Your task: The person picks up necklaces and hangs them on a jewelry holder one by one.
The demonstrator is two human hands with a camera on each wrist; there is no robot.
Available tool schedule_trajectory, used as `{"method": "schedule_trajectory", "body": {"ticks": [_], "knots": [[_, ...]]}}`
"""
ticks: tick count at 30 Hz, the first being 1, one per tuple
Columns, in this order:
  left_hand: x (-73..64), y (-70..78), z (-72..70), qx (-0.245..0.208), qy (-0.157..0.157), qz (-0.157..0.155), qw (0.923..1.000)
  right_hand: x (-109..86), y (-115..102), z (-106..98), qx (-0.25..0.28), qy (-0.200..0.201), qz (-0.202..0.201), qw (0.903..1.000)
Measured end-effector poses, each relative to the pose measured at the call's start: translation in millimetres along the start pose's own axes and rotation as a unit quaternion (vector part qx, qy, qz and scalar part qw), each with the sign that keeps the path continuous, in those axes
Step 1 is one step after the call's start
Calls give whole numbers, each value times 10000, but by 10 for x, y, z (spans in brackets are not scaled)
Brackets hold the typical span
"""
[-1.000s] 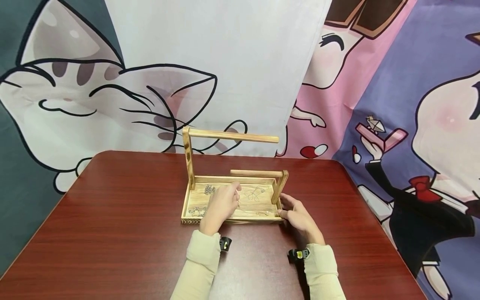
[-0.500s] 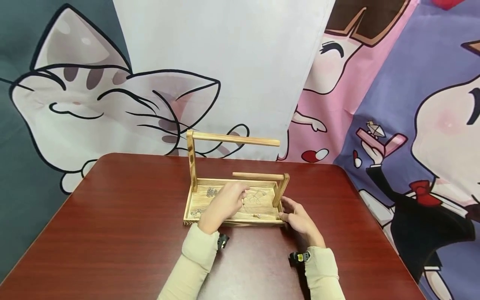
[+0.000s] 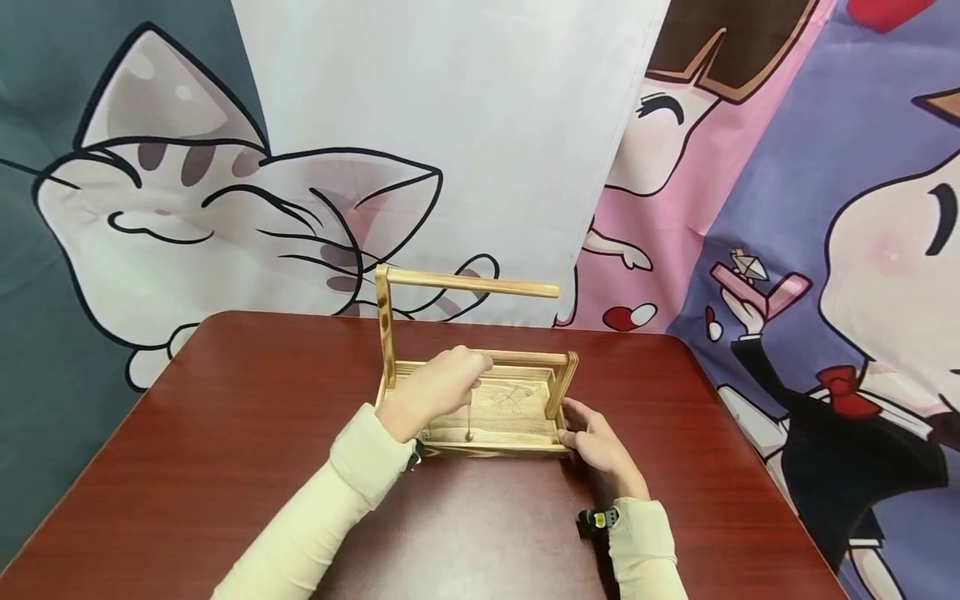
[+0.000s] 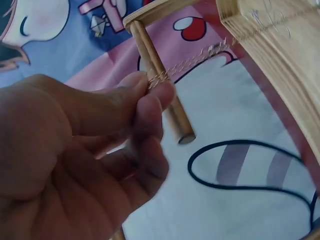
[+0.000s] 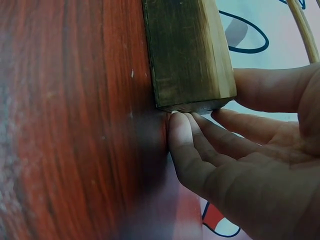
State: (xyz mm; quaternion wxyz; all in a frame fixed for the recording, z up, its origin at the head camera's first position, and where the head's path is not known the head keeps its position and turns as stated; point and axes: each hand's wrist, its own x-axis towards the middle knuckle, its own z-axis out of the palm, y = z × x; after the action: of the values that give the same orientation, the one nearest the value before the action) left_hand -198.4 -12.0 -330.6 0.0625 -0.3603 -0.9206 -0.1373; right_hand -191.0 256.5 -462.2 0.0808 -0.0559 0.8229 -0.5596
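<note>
My left hand (image 3: 438, 387) pinches a thin gold chain necklace (image 4: 200, 56) between thumb and forefinger, above a wooden jewelry stand (image 3: 487, 452) with a tray base. In the head view the necklace hangs straight down, its small pendant (image 3: 469, 436) near the tray's front wall. Behind the fingertips runs the stand's short bar (image 3: 521, 358). My right hand (image 3: 600, 442) grips the tray's right front corner, one digit along its wall and others against its end, as the right wrist view shows. Another fine necklace (image 3: 513, 398) lies spread on the tray floor.
A taller bar (image 3: 472, 283) rises on a post at the stand's left, above my left hand. Small jewelry (image 3: 426, 434) at the tray's left is mostly hidden by that hand. The red-brown table (image 3: 225, 433) surrounds the stand. A printed cloth (image 3: 450, 108) hangs behind.
My left hand has risen from the tray toward the short bar and lifted the necklace. Its pendant has slid left along the front of the tray. The right hand keeps its hold.
</note>
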Motion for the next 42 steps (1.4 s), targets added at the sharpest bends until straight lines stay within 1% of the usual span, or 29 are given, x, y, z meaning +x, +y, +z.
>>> {"method": "schedule_trajectory", "body": {"ticks": [5,7,9,11,13,16,22,26,28,30,33,36,38,40,42], "knots": [[-28,3,-168,111,-681,-364,9970,18,22,2,-1,31,-84,10000],[-32,23,-242,52,-1044,-663,9923,17,20,3,39,46,-60,10000],[-28,45,-312,39,-1460,-954,9847,12,23,4,88,62,-16,9999],[-15,66,-374,107,-1875,-1280,9738,3,27,5,131,53,6,9999],[1,76,-429,231,-2223,-1498,9631,-6,26,9,213,40,9,9998],[13,83,-495,450,-2505,-1688,9522,-15,17,13,304,14,27,9995],[20,73,-557,830,-2855,-1776,9381,-23,17,15,263,146,44,9995],[14,31,-578,975,-2860,-1903,9341,-23,25,7,160,134,0,9998],[9,-2,-581,976,-2735,-1989,9360,-25,29,10,118,109,-9,9999],[6,-35,-583,989,-2511,-2028,9413,-29,25,17,61,84,-58,9999],[10,-87,-585,988,-2078,-2008,9522,-41,1,20,78,125,-54,9999],[14,-140,-591,826,-1628,-2013,9624,-51,-16,17,100,182,-42,9998],[14,-176,-596,639,-1376,-2081,9663,-52,-15,16,108,186,-38,9998],[14,-215,-596,452,-1109,-2181,9685,-49,-6,18,82,158,-76,9998],[19,-245,-600,406,-923,-2212,9700,-44,4,25,100,137,-74,9998]]}}
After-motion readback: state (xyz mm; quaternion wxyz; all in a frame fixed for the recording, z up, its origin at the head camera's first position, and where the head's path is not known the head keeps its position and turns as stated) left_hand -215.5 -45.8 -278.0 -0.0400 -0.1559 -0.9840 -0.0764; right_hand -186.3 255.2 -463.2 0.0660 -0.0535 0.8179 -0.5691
